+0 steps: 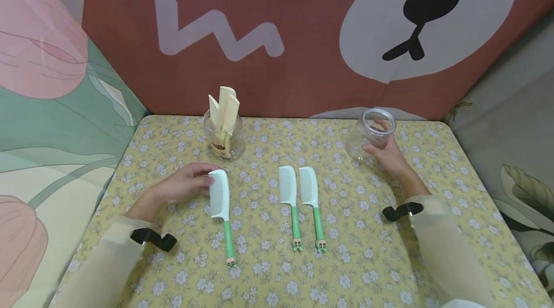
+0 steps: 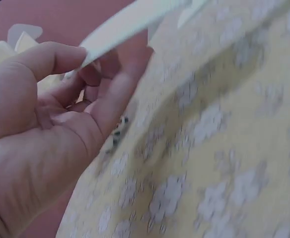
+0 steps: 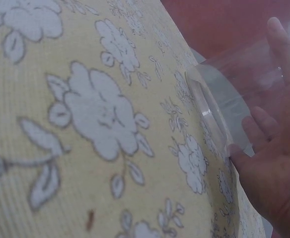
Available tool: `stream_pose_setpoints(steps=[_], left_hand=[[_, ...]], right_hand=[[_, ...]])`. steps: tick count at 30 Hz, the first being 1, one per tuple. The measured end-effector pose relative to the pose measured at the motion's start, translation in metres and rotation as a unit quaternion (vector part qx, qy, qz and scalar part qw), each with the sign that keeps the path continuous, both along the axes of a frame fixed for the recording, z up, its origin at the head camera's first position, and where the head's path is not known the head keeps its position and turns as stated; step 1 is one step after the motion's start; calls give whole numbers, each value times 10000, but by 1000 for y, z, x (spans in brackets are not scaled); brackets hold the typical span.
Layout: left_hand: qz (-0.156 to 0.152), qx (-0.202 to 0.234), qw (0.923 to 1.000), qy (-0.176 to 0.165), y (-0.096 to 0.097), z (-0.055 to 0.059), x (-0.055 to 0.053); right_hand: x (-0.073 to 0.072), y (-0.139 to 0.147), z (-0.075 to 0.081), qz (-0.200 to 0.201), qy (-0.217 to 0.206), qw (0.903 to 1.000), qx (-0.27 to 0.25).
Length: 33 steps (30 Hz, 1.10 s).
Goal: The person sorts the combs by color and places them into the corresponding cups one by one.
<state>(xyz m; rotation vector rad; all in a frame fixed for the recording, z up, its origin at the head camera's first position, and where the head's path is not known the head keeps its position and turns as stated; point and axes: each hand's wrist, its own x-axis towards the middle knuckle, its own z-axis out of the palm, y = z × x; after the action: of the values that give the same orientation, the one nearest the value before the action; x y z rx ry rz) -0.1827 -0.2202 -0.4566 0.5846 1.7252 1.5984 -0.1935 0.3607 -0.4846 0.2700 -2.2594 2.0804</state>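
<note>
A table [image 1: 389, 269] covered in a yellow cloth with small white flowers fills the lower part of the head view, backed by a reddish-brown panel with a pale zigzag and a grey oval. At the far right of the table stands an empty clear jar [image 1: 372, 134], tilted slightly toward the person; the right hand [image 1: 387, 154] grips it from the near side, fingers curled round its wall (the right wrist view shows the palm and fingers pressed against the glass, with the jar's base touching the cloth). Toward the far left-centre stands a second clear jar [image 1: 225, 141] holding several cream-coloured combs [image 1: 225, 106] upright. On the near side of that jar lies a white comb with a green handle [image 1: 220, 202], its teeth facing left and its handle pointing toward the person; the left hand [image 1: 183, 184] holds its head, fingers and thumb pinching the upper end, as the left wrist view shows in blur. Well apart to the right, between the two hands, two more green-handled combs [image 1: 303, 204] lie side by side, just beside each other and parallel, handles toward the person.
</note>
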Motion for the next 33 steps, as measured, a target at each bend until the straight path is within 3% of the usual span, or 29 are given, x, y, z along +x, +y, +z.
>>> stream_pose_setpoints(steps=[4,12,22,29,33], left_hand=[[40,373,9987,-334,7,2,6],[-131,651,9976,-195,19,5,12],[-125,390,9989,-218,35,23,20],[71,84,9999,42,46,39,18],[14,84,9997,219,51,50,16]], right_hand=[[0,0,0,40,50,10000,-30],[0,2,-1,22,28,10000,-13],[1,2,-2,72,46,9999,-78],[1,1,-1,95,90,9999,-74],[1,1,-1,94,69,9999,-24]])
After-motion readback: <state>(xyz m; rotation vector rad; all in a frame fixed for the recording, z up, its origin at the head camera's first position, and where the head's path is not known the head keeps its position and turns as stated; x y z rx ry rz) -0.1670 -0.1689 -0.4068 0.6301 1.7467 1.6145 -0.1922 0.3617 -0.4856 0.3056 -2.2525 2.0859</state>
